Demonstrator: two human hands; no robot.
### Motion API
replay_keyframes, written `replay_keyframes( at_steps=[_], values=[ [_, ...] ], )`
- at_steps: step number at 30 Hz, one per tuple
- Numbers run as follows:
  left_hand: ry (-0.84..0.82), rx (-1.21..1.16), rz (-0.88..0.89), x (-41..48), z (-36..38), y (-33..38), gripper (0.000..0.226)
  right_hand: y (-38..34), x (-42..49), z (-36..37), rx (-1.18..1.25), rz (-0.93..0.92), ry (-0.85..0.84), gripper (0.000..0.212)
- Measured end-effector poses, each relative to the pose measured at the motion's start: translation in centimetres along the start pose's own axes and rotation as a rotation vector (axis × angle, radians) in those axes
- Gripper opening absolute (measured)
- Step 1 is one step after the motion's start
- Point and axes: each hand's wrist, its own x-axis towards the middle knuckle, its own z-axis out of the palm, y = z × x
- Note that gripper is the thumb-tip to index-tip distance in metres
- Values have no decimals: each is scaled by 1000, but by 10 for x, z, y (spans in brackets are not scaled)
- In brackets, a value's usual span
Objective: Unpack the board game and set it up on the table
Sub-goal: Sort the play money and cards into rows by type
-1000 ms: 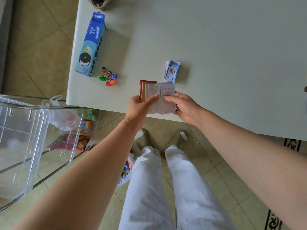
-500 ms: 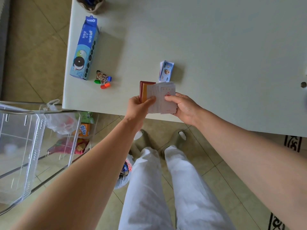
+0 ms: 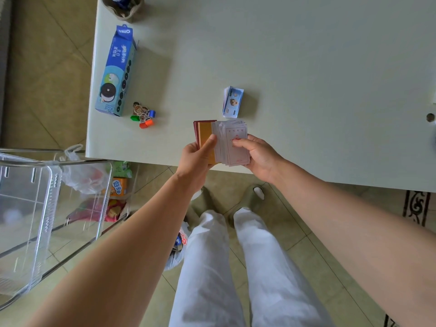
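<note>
Left hand: I see my left hand clamped on the red and orange cards, with the thumb laid up across the orange face and the other digits curled behind the stack.
Right hand: my right hand pinches the white cards, thumb pressed on the top card with its red print, the rest of the fingers tucked underneath.
Cards: the two bunches overlap in a loose fan between my hands, the white ones lying over the right side of the coloured ones. They hang over the near edge of the surface, and I cannot tell whether they touch it.
Play money: a small blue-and-white stack of play money lies flat on the surface, just beyond the fan and apart from it.
Game pieces: a little cluster of game pieces sits to the left, cardboard figures on green, blue and orange stands, bunched together.
Oreo box: a long blue Oreo box lies on its side along the left edge, just beside the game pieces.
Floor side: a clear bin stands on the tiles to the left, below the surface's corner.
</note>
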Motion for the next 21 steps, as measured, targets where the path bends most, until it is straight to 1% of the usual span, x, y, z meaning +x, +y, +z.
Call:
replay_keyframes(
  at_steps=[7, 9, 13, 19, 21],
  values=[
    [-22, -139, -59, 0, 4, -2, 18, 3, 3, 2, 23, 2, 23, 26],
    [-15, -147, -70, 0, 4, 0, 19, 4, 3, 1, 28, -1, 38, 24],
    [-17, -117, -78, 1, 6, 1, 19, 5, 6, 5, 1, -9, 10, 25],
    [0, -120, -57, 6, 2, 4, 12, -1, 11, 2, 68, 2, -30, 28],
    [6, -68, -41, 7, 2, 6, 7, -2, 13, 2, 71, 1, -36, 28]
  ],
)
